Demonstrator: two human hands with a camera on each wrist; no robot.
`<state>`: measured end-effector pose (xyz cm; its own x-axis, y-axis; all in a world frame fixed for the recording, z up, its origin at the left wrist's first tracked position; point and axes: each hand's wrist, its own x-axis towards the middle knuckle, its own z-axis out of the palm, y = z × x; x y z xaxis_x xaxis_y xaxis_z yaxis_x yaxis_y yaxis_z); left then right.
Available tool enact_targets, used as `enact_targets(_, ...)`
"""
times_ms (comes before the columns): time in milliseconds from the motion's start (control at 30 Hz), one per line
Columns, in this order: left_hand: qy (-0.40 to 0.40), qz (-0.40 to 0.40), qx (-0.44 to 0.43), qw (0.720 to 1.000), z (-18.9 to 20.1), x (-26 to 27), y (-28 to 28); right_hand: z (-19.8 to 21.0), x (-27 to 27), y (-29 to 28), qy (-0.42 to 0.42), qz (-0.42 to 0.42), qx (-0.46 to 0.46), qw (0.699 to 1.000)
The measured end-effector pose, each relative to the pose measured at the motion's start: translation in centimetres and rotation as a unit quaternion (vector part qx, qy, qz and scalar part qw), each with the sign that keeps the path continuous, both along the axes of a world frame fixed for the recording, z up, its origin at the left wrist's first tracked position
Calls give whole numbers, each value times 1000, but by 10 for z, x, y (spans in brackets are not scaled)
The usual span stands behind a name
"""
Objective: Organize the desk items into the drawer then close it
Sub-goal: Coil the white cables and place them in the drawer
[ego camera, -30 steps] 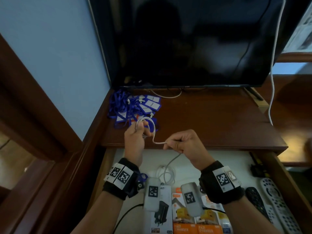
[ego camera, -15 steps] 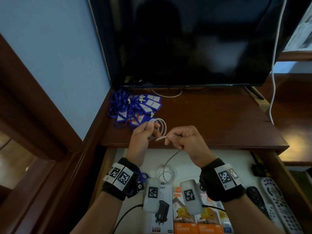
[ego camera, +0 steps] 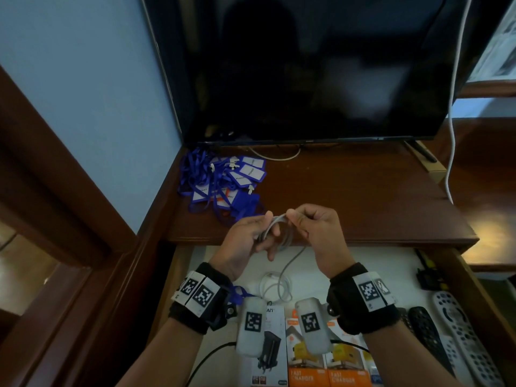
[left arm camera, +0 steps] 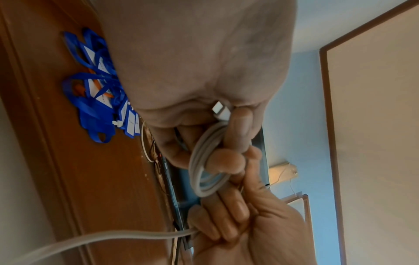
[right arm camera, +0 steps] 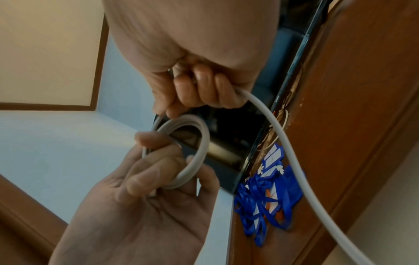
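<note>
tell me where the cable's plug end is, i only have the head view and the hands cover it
observer: The left wrist view shows the white plug tucked into the palm of the left hand, at the top of the coil.
operator: is the right hand pinching or just guiding
observer: In the right wrist view the right hand has its fingers curled round the cable, which passes through the fist and trails out below.
</note>
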<state>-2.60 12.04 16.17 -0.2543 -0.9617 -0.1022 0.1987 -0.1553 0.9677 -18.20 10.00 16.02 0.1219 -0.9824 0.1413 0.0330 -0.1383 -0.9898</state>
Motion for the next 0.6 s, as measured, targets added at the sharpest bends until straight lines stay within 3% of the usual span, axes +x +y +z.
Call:
enact_targets(133, 4, -21, 0, 1000, 0, 1, 0, -10, 2, 0, -11, -13, 8, 1000)
enact_targets(367, -5, -16, 24, 1000, -1, 4, 1, -16, 6, 10, 17, 57, 43, 997)
enact_targets(600, 39, -13, 42, 998, -5, 3, 1, -21, 12, 7, 5, 37, 38, 999)
